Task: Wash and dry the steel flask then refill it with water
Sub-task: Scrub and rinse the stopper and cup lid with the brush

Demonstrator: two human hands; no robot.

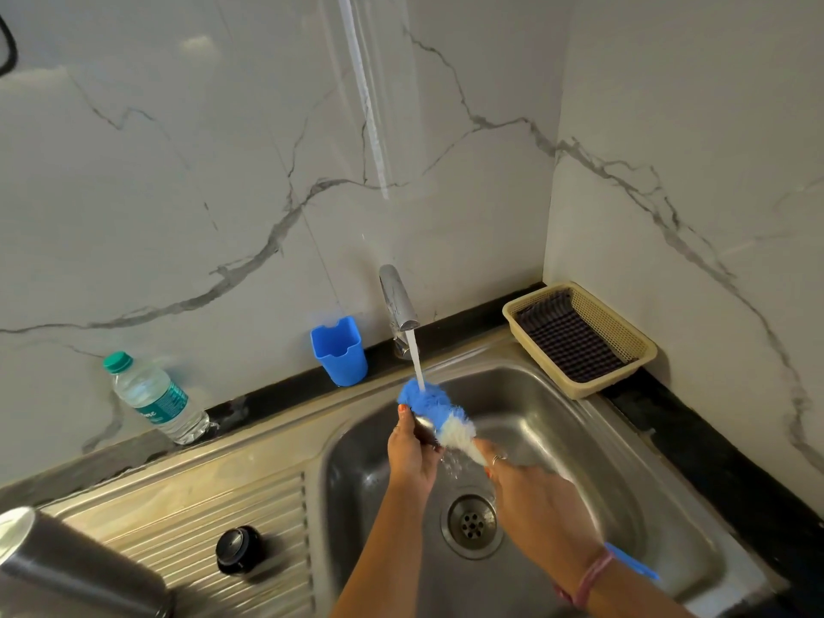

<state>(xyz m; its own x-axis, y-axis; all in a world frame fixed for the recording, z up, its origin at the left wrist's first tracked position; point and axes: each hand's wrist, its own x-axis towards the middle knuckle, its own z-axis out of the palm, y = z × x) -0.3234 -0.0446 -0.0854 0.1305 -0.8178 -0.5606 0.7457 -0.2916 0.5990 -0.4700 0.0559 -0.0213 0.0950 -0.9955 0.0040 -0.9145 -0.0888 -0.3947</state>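
Note:
The steel flask (67, 568) stands at the bottom left on the ribbed drainboard, its black cap (239, 549) lying beside it. Over the sink (557, 421) my two hands hold a bottle brush (439, 414) with blue and white bristles under the running water from the tap (398, 301). My left hand (412, 448) grips the bristle head from the left. My right hand (530, 488) grips the brush stem; the blue handle end (633, 562) sticks out behind my wrist.
A blue plastic cup (339, 356) stands left of the tap. A plastic water bottle (156, 399) with a green cap stands on the counter at left. A beige basket (579, 339) holding a dark cloth sits in the right corner. The drain (471, 521) lies below my hands.

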